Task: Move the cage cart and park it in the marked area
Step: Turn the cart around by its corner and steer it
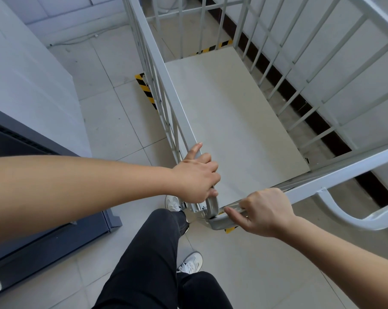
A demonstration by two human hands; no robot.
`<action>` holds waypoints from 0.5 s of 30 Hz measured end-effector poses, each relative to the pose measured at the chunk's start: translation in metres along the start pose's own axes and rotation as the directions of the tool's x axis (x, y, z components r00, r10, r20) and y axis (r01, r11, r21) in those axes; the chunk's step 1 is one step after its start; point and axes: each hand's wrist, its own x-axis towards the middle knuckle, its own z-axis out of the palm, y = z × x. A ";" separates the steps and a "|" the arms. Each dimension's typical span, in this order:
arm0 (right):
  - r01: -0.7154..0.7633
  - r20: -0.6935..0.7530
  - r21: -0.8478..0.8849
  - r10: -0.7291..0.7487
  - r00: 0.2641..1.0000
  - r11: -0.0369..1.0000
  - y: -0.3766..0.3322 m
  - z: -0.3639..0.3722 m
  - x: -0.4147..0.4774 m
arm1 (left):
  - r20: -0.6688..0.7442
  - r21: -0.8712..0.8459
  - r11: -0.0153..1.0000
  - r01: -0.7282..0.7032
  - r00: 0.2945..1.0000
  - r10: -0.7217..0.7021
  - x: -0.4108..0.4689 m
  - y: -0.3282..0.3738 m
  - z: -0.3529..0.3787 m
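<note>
head | one cage cart (233,112), nothing in it, standing beside the wall over three visible yellow-black tape strips (145,90) | two hands: left hand (195,175) wrapped around near-left corner rail | right hand (264,211) clasping near top rail | two white shoes (189,263)

Grey barred cage cart (233,112), empty flat deck, standing over yellow-black floor tape (145,90), seemingly within the marked area
</note>
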 end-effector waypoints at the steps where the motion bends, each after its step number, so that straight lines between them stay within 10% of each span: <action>1: 0.003 -0.005 0.002 -0.003 1.000 1.000 0.000 0.000 0.000 | -0.007 0.004 1.000 -0.002 1.000 0.002 0.000 0.000 0.001; 15: -0.006 0.006 -0.046 0.006 1.000 0.999 0.004 0.007 -0.001 | -0.013 -0.023 1.000 -0.002 1.000 0.001 0.000 0.002 -0.001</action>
